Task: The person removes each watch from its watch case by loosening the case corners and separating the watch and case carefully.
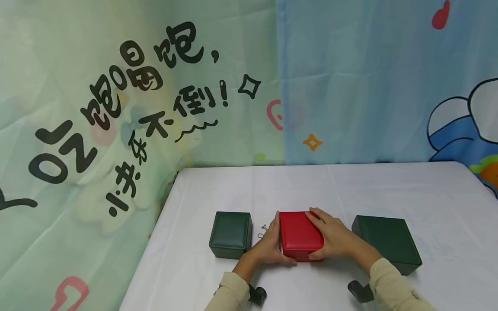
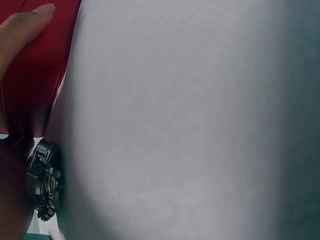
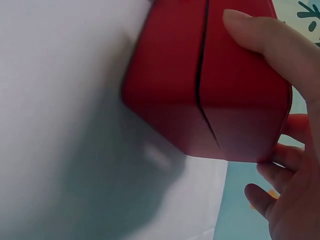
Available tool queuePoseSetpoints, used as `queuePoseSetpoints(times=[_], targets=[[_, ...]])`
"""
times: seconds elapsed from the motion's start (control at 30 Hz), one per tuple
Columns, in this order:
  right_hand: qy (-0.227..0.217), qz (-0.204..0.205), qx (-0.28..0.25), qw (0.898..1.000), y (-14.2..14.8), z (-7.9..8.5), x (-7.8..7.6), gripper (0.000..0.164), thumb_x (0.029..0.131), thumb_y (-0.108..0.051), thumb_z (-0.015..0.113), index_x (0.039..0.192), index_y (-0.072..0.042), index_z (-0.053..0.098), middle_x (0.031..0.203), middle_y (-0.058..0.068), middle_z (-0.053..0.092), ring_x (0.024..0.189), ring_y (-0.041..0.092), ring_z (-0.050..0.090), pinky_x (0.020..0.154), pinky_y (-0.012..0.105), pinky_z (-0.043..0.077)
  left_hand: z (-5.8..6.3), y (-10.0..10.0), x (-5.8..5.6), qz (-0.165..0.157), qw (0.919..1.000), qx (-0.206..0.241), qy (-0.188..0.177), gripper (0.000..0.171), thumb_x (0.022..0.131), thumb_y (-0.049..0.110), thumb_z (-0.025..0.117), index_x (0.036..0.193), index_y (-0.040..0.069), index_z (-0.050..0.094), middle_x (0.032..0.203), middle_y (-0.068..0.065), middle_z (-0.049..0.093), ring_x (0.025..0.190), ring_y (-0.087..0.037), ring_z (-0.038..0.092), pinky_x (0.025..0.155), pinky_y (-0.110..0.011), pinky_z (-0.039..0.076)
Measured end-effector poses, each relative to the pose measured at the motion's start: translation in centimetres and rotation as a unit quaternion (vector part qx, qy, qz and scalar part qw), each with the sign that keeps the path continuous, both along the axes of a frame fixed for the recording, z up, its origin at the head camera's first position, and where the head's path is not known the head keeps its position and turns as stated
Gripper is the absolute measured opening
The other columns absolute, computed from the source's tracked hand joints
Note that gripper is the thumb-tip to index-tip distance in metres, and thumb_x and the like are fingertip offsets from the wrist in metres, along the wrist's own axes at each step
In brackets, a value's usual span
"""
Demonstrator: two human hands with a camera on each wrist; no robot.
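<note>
A red box (image 1: 301,231) with rounded edges sits between both hands near the middle of the white table. My left hand (image 1: 268,248) holds its left side, thumb at the front. From the right, my right hand (image 1: 334,235) grips it with the thumb low on the front and fingers over the far right edge. In the right wrist view a dark seam runs round the box, and its lid is closed. Whether the box touches the cloth is unclear. Beside the left palm is a dark metal thing with link-like parts (image 2: 46,180), partly hidden.
A dark green box (image 1: 230,235) stands left of the left hand. Another green box (image 1: 387,242) is at the right, partly behind the right forearm. Small metal loops (image 1: 262,232) show between the left green box and the red one. Printed curtains (image 1: 233,142) hang behind the table.
</note>
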State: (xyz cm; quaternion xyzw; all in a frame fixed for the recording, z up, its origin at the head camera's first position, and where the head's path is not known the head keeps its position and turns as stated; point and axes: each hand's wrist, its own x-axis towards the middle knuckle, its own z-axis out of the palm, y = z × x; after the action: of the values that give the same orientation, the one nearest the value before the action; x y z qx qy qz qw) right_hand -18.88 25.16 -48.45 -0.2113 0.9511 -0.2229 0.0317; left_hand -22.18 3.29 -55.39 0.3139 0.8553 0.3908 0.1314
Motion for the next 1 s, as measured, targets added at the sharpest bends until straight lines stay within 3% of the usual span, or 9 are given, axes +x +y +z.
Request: queuePoseSetpoints(times=[0.3,0.63,1.0], targets=[[-0.048,0.000,0.026,0.999,-0.4,1.5,-1.0,0.104,0.054,-0.044,0.085,0.136,0.005,0.044,0.138,0.024,0.042,0.120,0.041,0.043,0.086,0.053,0.049,0.2,-0.2,-0.2,-0.007,1.0000,0.004,-0.001,0.127,0.067,0.025,0.085,0.149,-0.001,-0.009,0.156,-0.014,0.017,0.141,-0.027,0.026,0.113,-0.040,0.034],[-0.093,0.016,0.019,0.995,-0.1,2.3,-2.3,0.104,0.054,-0.044,0.084,0.136,0.005,0.043,0.137,0.026,0.042,0.119,0.042,0.042,0.082,0.051,0.053,0.2,-0.3,-0.4,-0.005,1.0000,0.004,-0.006,0.126,0.068,0.025,0.084,0.150,0.006,-0.010,0.156,-0.011,0.017,0.141,-0.025,0.027,0.112,-0.039,0.035],[-0.222,0.027,-0.026,0.974,0.9,3.5,-4.5,0.101,0.059,-0.042,0.082,0.137,0.007,0.040,0.131,0.025,0.046,0.111,0.034,0.048,0.078,0.043,0.056,-0.5,0.0,-0.3,-0.020,0.9997,0.014,0.003,0.124,0.069,0.023,0.083,0.150,0.008,-0.009,0.155,-0.010,0.019,0.140,-0.023,0.027,0.111,-0.037,0.036]])
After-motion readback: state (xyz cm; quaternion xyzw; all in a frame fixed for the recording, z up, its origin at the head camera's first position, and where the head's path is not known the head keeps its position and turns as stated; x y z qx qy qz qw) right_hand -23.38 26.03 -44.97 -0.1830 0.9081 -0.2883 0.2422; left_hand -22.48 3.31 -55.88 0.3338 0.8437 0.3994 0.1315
